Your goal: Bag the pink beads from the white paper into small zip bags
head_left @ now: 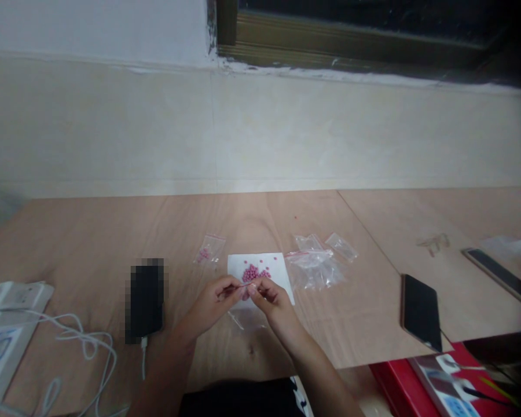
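Note:
My left hand (220,295) and my right hand (269,296) meet over a white sheet of paper (237,265). Thumbs and fingers of both pinch the red-striped top edge of a small clear zip bag (245,293), mostly hidden by the fingers. Something pink shows through it. Just beyond my fingertips lies a heap of small pink beads (250,272), with several loose ones around it on the paper. Another clear plastic bag (248,318) sticks out from under the near edge of the sheet, below my hands.
To the left lies a zip bag with pink beads (204,253). Clear bags (316,269) are piled at right. A black phone (146,298) with a cable, two more phones (421,313), rubber bands (434,244), a power strip (21,295) and a red box (395,388) surround the work area.

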`<state>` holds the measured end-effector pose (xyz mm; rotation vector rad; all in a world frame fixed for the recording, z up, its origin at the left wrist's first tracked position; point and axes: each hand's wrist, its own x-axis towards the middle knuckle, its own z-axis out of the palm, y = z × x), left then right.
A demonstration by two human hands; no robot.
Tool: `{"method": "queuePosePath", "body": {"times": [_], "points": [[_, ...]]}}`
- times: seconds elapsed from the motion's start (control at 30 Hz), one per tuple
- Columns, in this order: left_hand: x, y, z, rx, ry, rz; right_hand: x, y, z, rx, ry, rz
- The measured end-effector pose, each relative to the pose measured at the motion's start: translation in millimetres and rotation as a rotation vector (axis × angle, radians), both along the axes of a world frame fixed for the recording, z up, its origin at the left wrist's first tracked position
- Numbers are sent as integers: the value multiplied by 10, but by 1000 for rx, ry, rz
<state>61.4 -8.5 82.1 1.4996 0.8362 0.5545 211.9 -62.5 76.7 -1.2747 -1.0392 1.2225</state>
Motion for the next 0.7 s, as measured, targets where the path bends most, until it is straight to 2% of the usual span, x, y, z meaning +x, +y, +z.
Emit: {"method": "queuePosePath", "body": {"times": [0.23, 0.4, 0.57, 0.63, 0.7], "points": [[-113, 106, -50, 10, 103, 5, 99, 85, -35, -20, 80, -127], [-115, 62, -75, 38, 138, 53, 67, 68, -76, -29, 80, -106], [-120, -34, -188, -8, 117, 66, 94, -9, -144, -69, 110, -71], [-153, -21, -238, 17, 125, 88, 192, -25, -151, -74, 79, -121], [-205, 58, -305, 82, 158, 170, 366, -21, -155, -66, 15, -220]]}}
